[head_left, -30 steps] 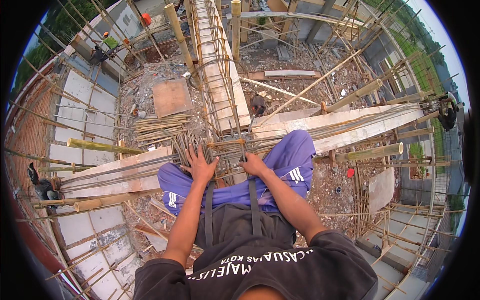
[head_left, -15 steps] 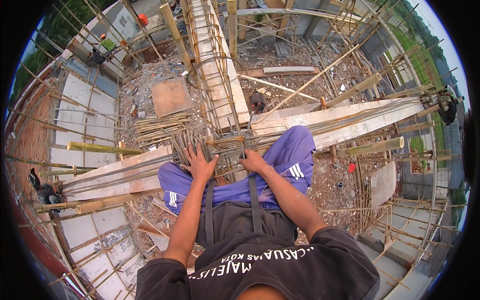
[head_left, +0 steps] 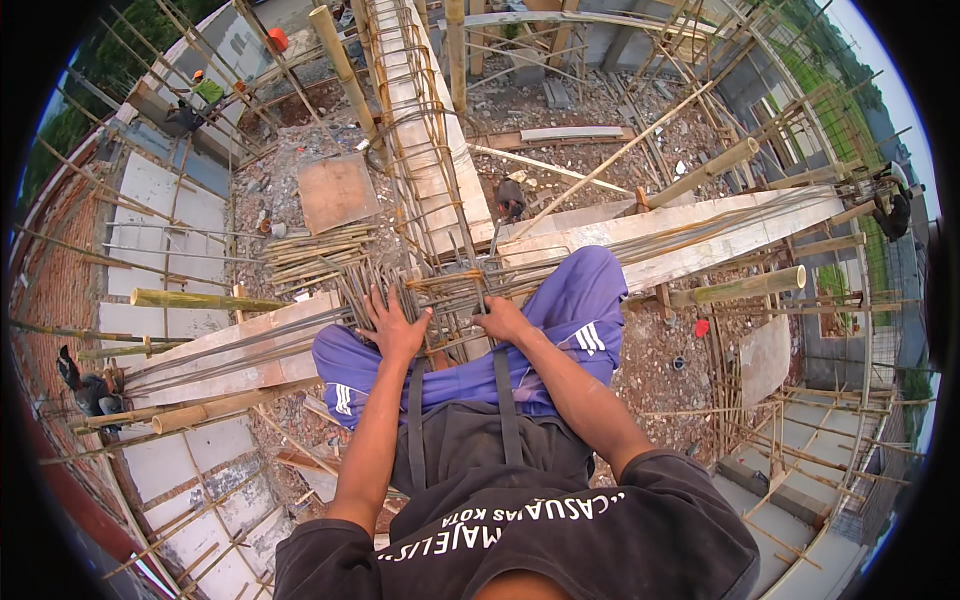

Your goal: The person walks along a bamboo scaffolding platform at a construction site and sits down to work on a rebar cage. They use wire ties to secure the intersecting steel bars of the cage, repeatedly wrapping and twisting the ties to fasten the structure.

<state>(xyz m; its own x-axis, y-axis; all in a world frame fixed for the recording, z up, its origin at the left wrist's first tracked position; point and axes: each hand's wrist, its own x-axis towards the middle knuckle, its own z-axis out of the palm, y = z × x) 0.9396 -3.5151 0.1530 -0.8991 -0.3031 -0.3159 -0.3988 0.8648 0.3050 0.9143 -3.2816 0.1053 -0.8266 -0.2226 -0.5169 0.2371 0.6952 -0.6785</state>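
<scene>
My left hand [head_left: 397, 328] lies with its fingers spread on a bundle of thin grey steel bars [head_left: 358, 290], left of the beam crossing. Across the crossing, my right hand [head_left: 503, 321] has its fingers curled at an upright dark rod [head_left: 490, 278]; what the fingers grip is hidden. Between the hands is a tangle of crossing rebar [head_left: 452, 290], partly rusty. From there a rebar cage [head_left: 425, 130] runs away from me over a pale board form. Long bars [head_left: 690, 240] reach right, and other bars [head_left: 230, 355] reach left.
I sit astride the crossing, high above rubble ground [head_left: 640, 390]. Bamboo poles [head_left: 735, 287] prop the forms. Bamboo sticks [head_left: 315, 255] and a brown board [head_left: 338, 193] lie below. Other people are at the left edge [head_left: 95, 395], far right [head_left: 893, 205] and far left [head_left: 207, 90].
The whole view has shifted slightly. Both hands stay nearly where they were at the bars, my left still spread and my right still curled.
</scene>
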